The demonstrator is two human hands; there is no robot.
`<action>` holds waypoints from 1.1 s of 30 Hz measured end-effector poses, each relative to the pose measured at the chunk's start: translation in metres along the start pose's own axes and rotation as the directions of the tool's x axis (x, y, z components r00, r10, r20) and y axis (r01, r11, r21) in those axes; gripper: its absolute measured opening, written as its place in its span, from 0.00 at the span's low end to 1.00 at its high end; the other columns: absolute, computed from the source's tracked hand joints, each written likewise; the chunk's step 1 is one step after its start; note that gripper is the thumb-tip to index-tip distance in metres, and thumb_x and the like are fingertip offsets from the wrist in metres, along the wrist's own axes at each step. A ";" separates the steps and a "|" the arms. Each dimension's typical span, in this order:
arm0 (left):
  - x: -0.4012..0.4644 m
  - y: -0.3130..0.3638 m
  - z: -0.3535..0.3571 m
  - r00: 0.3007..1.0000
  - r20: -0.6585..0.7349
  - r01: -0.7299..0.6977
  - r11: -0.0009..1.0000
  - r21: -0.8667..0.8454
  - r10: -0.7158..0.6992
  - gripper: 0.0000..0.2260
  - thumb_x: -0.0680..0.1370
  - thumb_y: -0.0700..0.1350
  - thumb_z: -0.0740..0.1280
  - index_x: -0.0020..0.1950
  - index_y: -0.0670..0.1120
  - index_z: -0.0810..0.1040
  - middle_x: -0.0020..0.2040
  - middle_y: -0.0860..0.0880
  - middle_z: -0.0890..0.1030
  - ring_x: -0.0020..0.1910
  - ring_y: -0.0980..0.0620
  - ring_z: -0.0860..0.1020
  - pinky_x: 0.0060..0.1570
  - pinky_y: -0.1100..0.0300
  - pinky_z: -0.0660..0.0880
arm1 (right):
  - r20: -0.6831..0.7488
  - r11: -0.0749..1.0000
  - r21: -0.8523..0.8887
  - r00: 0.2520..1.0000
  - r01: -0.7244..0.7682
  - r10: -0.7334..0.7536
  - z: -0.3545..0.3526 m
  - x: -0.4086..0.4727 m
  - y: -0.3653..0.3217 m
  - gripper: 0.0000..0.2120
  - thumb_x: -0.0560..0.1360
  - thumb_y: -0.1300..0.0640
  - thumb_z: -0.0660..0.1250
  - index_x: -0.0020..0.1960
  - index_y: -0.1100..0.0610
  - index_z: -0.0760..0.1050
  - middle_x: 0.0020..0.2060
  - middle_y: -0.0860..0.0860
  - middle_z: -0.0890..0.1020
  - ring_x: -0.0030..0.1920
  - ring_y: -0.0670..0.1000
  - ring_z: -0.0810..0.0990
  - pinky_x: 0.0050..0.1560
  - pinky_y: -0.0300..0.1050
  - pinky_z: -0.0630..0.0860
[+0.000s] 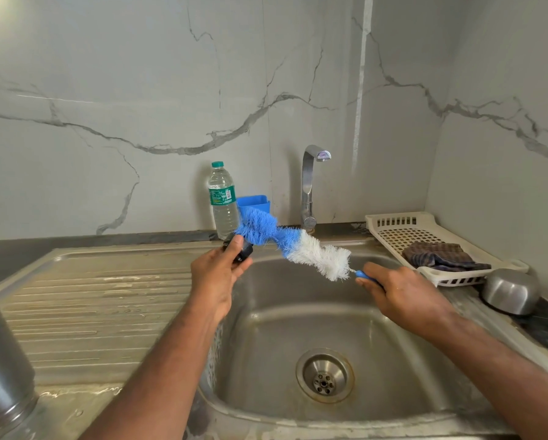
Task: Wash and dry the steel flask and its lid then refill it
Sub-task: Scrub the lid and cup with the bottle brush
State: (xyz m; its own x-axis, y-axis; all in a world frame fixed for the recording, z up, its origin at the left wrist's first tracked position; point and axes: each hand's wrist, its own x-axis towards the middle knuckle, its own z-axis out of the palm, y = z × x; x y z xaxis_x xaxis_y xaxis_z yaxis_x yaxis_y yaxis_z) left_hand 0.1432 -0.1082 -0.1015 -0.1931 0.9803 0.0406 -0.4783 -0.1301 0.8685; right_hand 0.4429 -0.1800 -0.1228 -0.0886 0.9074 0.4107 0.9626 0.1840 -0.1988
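My left hand [217, 274] grips the flask's black lid [242, 250] over the left rim of the steel sink [298, 319]. My right hand [402, 295] holds the blue handle of a bottle brush [293, 244]. Its blue and white bristles reach across to the lid and touch it. The steel flask [2, 360] stands at the far left on the drainboard, only partly in the frame. A plastic water bottle [223, 201] with a green cap stands behind the sink.
The tap [310, 185] is at the back of the sink with no water running. A blue holder [255, 203] sits behind the brush. At the right are a white perforated tray [402, 225] holding a dark cloth [441, 255], and an upturned steel bowl [510, 290].
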 end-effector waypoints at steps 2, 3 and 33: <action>-0.001 -0.003 0.001 1.000 0.001 0.004 1.000 0.008 -0.004 0.09 0.77 0.41 0.74 0.48 0.34 0.80 0.48 0.39 0.84 0.48 0.47 0.85 0.41 0.61 0.83 | 0.002 1.000 -0.022 1.000 0.005 -0.005 0.001 0.001 -0.003 0.14 0.83 0.41 0.55 0.43 0.48 0.64 0.30 0.47 0.74 0.31 0.48 0.73 0.30 0.46 0.65; -0.002 -0.006 0.002 1.000 0.015 -0.017 0.998 0.066 0.017 0.09 0.77 0.41 0.74 0.48 0.34 0.80 0.49 0.39 0.85 0.49 0.46 0.85 0.41 0.62 0.83 | 0.006 1.000 -0.030 1.000 0.007 -0.007 0.004 0.002 -0.006 0.14 0.83 0.41 0.54 0.43 0.47 0.64 0.30 0.47 0.74 0.31 0.49 0.74 0.30 0.46 0.66; -0.009 0.011 0.000 0.945 0.197 0.301 0.932 -0.201 -0.262 0.23 0.83 0.54 0.62 0.63 0.33 0.75 0.45 0.38 0.80 0.36 0.50 0.79 0.31 0.65 0.80 | -0.053 0.997 -0.004 0.996 0.077 -0.077 0.002 0.002 -0.001 0.13 0.82 0.39 0.53 0.43 0.45 0.62 0.28 0.47 0.71 0.29 0.46 0.70 0.29 0.46 0.62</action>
State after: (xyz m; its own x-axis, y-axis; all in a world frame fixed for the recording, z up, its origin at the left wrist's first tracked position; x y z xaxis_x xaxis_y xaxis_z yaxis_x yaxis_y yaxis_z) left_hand 0.1393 -0.1188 -0.0927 0.1119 0.9895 -0.0919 -0.6763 0.1436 0.7225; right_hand 0.4413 -0.1781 -0.1236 -0.1485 0.8694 0.4713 0.9540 0.2515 -0.1632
